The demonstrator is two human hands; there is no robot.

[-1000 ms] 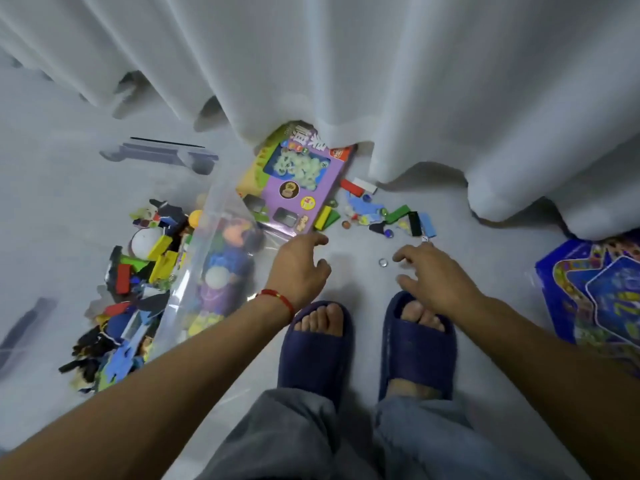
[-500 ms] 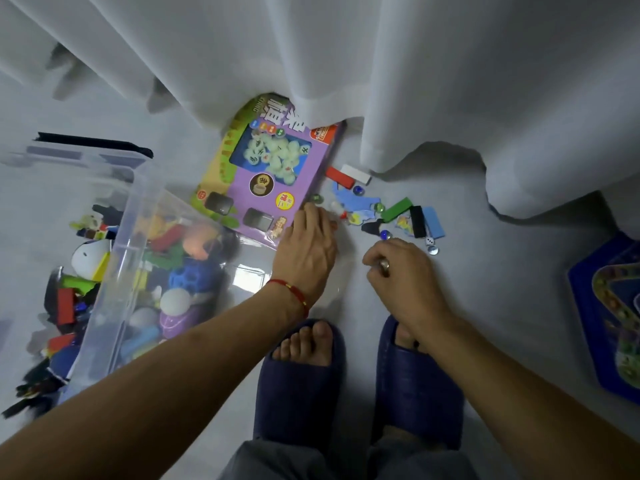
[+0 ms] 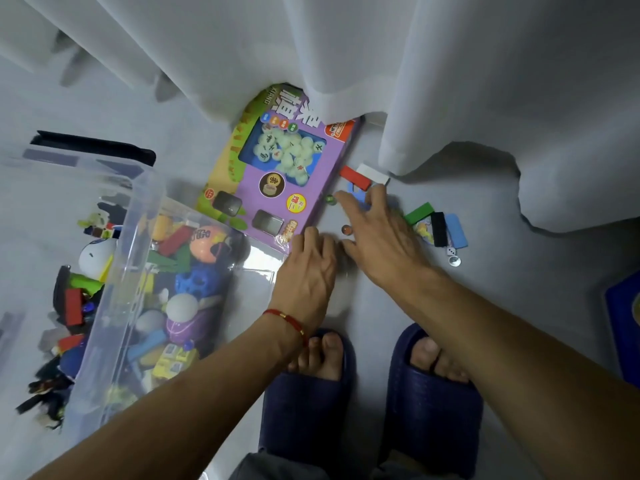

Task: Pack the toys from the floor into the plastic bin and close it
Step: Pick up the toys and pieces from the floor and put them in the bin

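Observation:
The clear plastic bin (image 3: 138,209) stands open at left, holding several toys. My left hand (image 3: 310,268) rests palm down by the near corner of a purple game box (image 3: 311,174), fingers curled with nothing showing in them. My right hand (image 3: 381,237) is spread open over small pieces on the floor, fingertips at a blue piece. Around it lie a red block (image 3: 353,176), a white block (image 3: 372,171), a green block (image 3: 419,213), a black block (image 3: 438,228), a blue block (image 3: 455,230), a die (image 3: 450,251) and an orange marble (image 3: 345,230).
More toys (image 3: 72,299) lie on the floor left of the bin. The bin's lid (image 3: 93,147) lies behind it. A white curtain (image 3: 346,64) hangs over the far floor and covers the box's top. A blue game board (image 3: 623,323) shows at the right edge. My slippered feet (image 3: 433,403) stand below.
My right hand has opened from a closed pinch and reached forward over the small pieces. My left hand has shifted slightly toward the box corner and its fingers have curled.

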